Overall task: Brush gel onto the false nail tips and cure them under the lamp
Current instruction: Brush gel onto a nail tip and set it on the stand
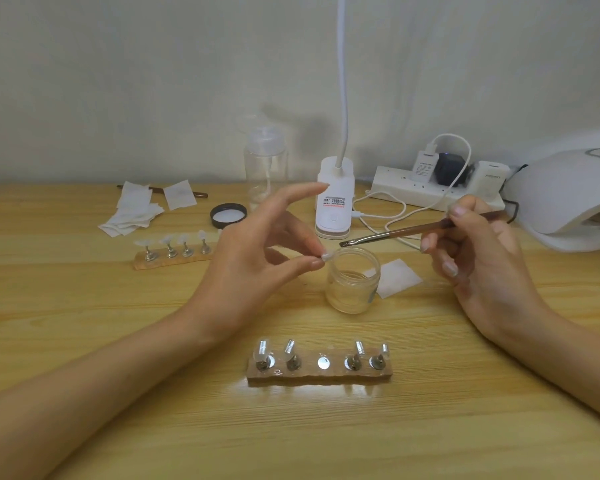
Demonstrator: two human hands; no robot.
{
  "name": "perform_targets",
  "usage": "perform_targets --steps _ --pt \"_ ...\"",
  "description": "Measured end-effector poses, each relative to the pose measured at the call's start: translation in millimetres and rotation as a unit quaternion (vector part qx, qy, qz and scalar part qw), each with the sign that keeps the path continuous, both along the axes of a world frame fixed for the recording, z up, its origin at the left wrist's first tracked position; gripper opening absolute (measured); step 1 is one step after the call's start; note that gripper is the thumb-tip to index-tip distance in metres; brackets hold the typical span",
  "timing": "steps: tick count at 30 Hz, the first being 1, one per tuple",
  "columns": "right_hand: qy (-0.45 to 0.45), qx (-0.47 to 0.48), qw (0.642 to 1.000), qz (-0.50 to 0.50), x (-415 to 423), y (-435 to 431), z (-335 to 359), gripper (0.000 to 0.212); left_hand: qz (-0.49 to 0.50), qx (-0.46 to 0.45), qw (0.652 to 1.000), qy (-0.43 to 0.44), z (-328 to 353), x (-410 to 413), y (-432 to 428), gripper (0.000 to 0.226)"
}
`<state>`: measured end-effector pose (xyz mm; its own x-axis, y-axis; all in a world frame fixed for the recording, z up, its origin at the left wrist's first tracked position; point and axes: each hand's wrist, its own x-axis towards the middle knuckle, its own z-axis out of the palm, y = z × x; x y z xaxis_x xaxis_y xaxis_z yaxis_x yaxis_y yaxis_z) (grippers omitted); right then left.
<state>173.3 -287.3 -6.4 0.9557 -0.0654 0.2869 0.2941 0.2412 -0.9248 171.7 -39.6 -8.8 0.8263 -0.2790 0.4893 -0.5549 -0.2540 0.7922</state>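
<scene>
Wooden surface (pixel 430 427) holds all the nail things in the head view. The left hand (pixel 257 258) pinches one small nail tip (pixel 327 257) between thumb and finger, right over the open gel jar (pixel 352 280). The right hand (pixel 478 258) has its grip closed round a brush (pixel 413 233), and the hairs hang just above the jar. I think this tip is getting its gel now. The near holder (pixel 319 375) has four tips and one bare spot in the middle. The far holder (pixel 174 259) on the left has more tips. The cure lamp (pixel 568 199) waits far right, and I see no tip in it. A paper pad (pixel 397 277) lies between the jar and that lamp.
</scene>
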Motion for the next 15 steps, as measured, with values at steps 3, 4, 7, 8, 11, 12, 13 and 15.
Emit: perform_targets --steps 3,4,7,8,11,12,13,15 --pt "-0.001 -0.014 1.000 0.004 0.1 0.2 0.0 0.020 0.000 0.008 1.000 0.000 -1.1 0.3 -1.7 0.081" --pt "-0.003 -0.019 1.000 0.005 0.1 0.0 -0.3 0.020 0.001 0.015 1.000 -0.005 -1.3 0.3 -2.3 0.081" --pt "-0.005 -0.031 0.999 0.008 -0.3 -0.2 -1.0 0.018 0.004 0.019 1.000 -0.015 -1.6 1.0 -3.0 0.081" --pt "-0.005 -0.033 0.999 0.010 -0.9 0.1 -1.0 0.018 0.005 0.018 1.000 -0.016 -1.9 1.3 -3.0 0.081" --pt "-0.009 -0.041 0.999 0.015 -1.8 0.9 -0.6 0.018 0.004 0.017 1.000 -0.018 -2.6 1.9 -3.0 0.080" --pt "-0.010 -0.044 0.999 0.017 -2.0 0.9 -0.4 0.018 0.003 0.018 1.000 -0.018 -2.7 2.0 -2.7 0.080" --pt "-0.011 -0.047 0.999 0.018 -2.1 1.0 -0.4 0.018 0.003 0.018 1.000 -0.018 -2.8 2.2 -2.6 0.080" --pt "-0.012 -0.048 0.999 0.021 -2.2 1.1 -0.7 0.018 0.002 0.017 1.000 -0.018 -3.0 2.1 -2.2 0.080"
